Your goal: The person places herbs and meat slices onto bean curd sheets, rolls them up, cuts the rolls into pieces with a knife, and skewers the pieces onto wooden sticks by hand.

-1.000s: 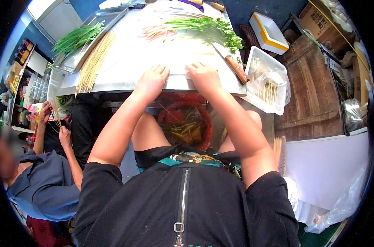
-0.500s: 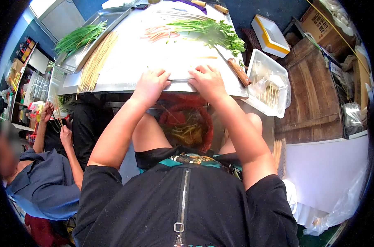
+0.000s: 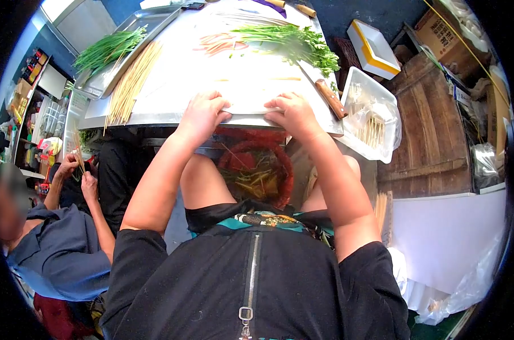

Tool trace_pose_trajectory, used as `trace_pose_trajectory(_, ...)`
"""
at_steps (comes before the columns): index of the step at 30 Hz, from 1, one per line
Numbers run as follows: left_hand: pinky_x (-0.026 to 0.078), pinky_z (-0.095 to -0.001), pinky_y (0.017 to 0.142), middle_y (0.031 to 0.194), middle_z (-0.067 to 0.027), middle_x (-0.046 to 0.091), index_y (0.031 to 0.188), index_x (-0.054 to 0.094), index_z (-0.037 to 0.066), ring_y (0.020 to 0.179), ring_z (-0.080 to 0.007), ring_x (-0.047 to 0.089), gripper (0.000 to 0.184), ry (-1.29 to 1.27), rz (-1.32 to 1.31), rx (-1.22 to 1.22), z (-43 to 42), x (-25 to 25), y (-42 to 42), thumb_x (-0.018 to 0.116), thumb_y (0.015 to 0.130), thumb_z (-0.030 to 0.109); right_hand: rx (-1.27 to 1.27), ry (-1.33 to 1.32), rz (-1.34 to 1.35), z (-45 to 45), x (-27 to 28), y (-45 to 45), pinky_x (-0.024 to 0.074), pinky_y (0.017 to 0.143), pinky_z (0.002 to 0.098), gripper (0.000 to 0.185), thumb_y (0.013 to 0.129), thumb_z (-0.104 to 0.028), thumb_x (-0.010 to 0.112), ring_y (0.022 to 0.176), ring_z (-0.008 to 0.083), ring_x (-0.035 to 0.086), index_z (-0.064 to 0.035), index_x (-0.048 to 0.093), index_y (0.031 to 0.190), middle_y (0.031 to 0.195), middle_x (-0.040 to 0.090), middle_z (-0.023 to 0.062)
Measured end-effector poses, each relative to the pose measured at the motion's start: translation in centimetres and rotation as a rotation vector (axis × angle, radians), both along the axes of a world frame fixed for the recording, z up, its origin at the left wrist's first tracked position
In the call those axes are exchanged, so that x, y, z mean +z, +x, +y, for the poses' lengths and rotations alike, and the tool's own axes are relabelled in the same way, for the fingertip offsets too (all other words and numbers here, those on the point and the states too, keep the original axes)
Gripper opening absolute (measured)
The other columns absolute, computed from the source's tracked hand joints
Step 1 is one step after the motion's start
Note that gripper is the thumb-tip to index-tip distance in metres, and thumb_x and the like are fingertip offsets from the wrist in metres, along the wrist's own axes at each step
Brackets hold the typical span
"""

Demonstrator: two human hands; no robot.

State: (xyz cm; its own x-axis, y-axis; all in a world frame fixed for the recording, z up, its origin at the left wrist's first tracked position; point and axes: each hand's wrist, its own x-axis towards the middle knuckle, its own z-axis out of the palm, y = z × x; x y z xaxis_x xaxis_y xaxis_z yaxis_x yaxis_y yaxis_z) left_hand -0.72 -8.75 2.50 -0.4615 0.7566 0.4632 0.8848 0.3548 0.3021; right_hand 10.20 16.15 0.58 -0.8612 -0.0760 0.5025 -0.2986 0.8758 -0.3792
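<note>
Left hand point(image 3: 203, 116) and right hand point(image 3: 292, 115) curled at a pale sheet point(image 3: 249, 112), by the table's point(image 3: 155, 118) near edge.
Pinching or just pressing — I can't tell in this glare. Beyond: 2 thin strips point(image 3: 284, 79), leafy greens point(image 3: 316, 50); rightward, 1 knife point(image 3: 327, 94) beside a plastic tub point(image 3: 374, 151).

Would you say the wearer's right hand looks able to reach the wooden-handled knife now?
Probably yes: the knife lies close to the right hand, its wooden handle uncovered and nothing visible between them.

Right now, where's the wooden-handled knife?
In the head view, the knife lies near the table's right edge, between the right hand and the white tub.
</note>
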Motion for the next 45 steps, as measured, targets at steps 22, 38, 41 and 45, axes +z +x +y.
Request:
trace_pose_trajectory(22,0.045,-0.0437,0.078,0.083,-0.0166,0.057,0.080,0.059,0.000,0.083,-0.0365,0.055,0.026,-0.067,-0.068,-0.053,0.4,-0.5,-2.9,0.057,0.095,0.022,0.040,-0.008,-0.195,1.3,1.1,-1.5,0.0492,0.080,0.0398,0.021,0.087,-0.024,0.068,0.087,0.0305,0.062,-0.0052,0.073,0.094,0.088,0.066,0.0114)
trace_pose_trajectory(38,0.045,-0.0434,0.085,0.089,-0.0083,0.061,0.082,0.068,0.008,0.095,-0.0296,0.059,0.023,-0.062,0.123,0.059,-0.2,-0.6,-2.6,0.073,0.082,0.030,-0.018,-0.002,-0.150,2.1,0.8,-1.1,0.0485,0.083,0.0388,0.016,0.082,-0.021,0.074,0.093,0.0301,0.060,-0.0098,0.072,0.094,0.088,0.064,0.0089)
trace_pose_trajectory(41,0.044,-0.0428,0.087,0.092,-0.0077,0.061,0.082,0.068,0.008,0.096,-0.0292,0.059,0.022,-0.013,0.177,0.006,-0.6,0.2,-1.7,0.072,0.082,0.030,0.016,0.050,-0.082,2.0,1.4,-0.3,0.0485,0.085,0.0391,0.017,0.083,-0.023,0.073,0.096,0.0289,0.060,-0.0100,0.073,0.095,0.094,0.063,0.0085)
trace_pose_trajectory(45,0.047,-0.0418,0.086,0.092,-0.0102,0.061,0.088,0.067,0.006,0.095,-0.0324,0.059,0.021,-0.081,0.189,-0.053,-0.8,0.5,-2.2,0.072,0.082,0.025,0.025,0.091,-0.077,2.3,1.4,-0.6,0.0482,0.087,0.0393,0.020,0.084,-0.024,0.073,0.099,0.0288,0.059,-0.0096,0.073,0.097,0.098,0.063,0.0078)
